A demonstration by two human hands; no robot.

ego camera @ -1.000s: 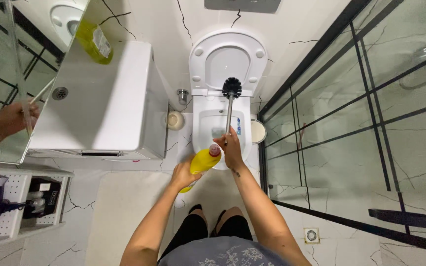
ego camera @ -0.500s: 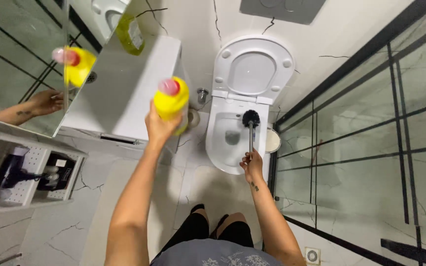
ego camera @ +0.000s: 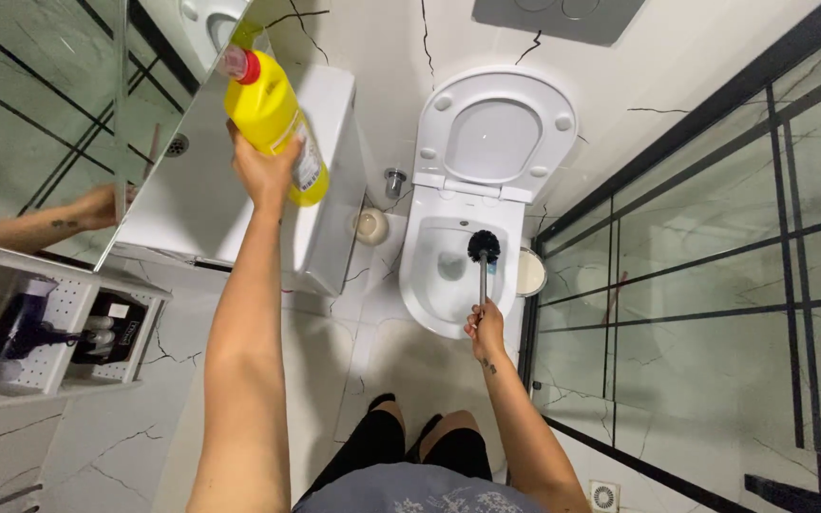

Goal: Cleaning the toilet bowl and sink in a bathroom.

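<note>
The toilet (ego camera: 458, 275) is standing open. Left of it, the left hand (ego camera: 260, 176) is gripping a yellow cleaner bottle (ego camera: 273, 119) over the white cabinet (ego camera: 239, 190). The right hand (ego camera: 486, 328) is clasping the toilet brush (ego camera: 483, 261), whose head is sitting inside the toilet's bowl.

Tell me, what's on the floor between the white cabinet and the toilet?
In the head view, a small round cream container sits on the floor between the white cabinet and the toilet, with a metal valve on the wall above it.
</note>
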